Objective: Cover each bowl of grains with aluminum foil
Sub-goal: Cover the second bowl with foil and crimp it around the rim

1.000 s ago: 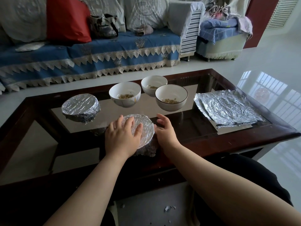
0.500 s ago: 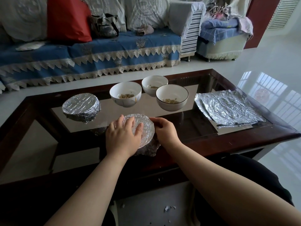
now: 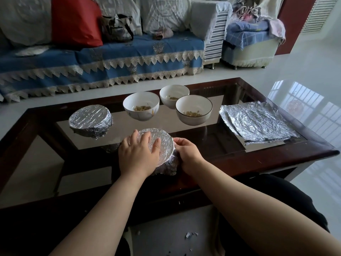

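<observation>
A person crimps foil over a bowl (image 3: 162, 145) at the near edge of a glass-topped table (image 3: 276, 159), two of five bowls now wrapped. The left hand (image 3: 137, 157) lies flat on the foil top, fingers straight and spread, pressing it down. The right hand (image 3: 188, 154) curls against the bowl's right flank, fingers and thumb pinching the loose foil skirt just under the rim.

The bowl sits between the two hands, touching both; the ragged foil at its near-right side lies directly under the right fingers, which looks to be where the tucking has yet to finish. A finished bowl (image 3: 90, 121) stands to the far left. Three open bowls with grains wait beyond: one (image 3: 141, 106) far left of centre, one (image 3: 193, 110) far right of it and nearer the right hand, one (image 3: 174, 96) farthest back. The spare foil sheets (image 3: 258, 124) lie well to the right, on the right hand's side, so that hand is likely better placed to fetch the next sheet.
</observation>
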A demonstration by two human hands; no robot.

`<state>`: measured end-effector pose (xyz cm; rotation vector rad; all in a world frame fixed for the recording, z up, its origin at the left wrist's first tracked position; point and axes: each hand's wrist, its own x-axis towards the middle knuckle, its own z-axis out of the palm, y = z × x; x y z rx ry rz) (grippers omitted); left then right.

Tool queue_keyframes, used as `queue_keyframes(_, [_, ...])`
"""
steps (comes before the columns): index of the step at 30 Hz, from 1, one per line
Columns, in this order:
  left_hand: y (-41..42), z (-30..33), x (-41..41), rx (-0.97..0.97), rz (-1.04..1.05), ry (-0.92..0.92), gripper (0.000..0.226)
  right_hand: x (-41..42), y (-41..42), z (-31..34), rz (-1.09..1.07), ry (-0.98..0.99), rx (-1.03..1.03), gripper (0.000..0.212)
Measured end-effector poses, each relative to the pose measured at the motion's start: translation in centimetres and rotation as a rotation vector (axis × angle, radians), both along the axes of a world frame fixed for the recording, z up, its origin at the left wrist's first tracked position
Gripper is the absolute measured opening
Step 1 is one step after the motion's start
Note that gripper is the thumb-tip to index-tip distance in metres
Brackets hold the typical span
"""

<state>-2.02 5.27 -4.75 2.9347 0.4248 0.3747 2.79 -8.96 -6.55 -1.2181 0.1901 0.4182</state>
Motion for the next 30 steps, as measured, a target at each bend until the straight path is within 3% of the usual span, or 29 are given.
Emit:
queue_keyframes(7, [-0.1,0.7,-0.1,-0.093,0.021,0.054,0.077,0.1,-0.4,0.7,-0.007,-0.101,-0.233,0.022])
queue_keyframes(10, [-0.2,1.8,-0.3,-0.234,0.037,0.143,0.063,0.3,-1.1,1.5,0.015,-0.104,-0.143,0.021])
queue_keyframes(12, [-0.5,2.3,-1.0,-0.174,0.028,0.171,0.060,0.2,-1.5,1.6,0.109,-0.173,-0.166,0.037])
queue_keyframes(15, [-1.0,2.8,-2.1,0.057,0.023,0.161,0.059,-0.4,-1.9,1.4,0.181,-0.209,-0.159,0.038])
queue_keyframes(20, [-0.2,2.3,-1.4,0.107,-0.197,0.117,0.063,-0.3,-2.7,0.9,0.250,-0.204,-0.141,0.042])
queue_keyframes(24, [0.1,2.1,-1.0,0.014,-0.278,0.172,0.063,-0.1,-3.3,0.8,0.262,-0.179,-0.125,0.035])
queue_keyframes(30, [0.2,2.1,-0.8,-0.006,-0.268,0.223,0.051,0.2,-3.3,0.3,0.198,-0.085,0.139,0.009])
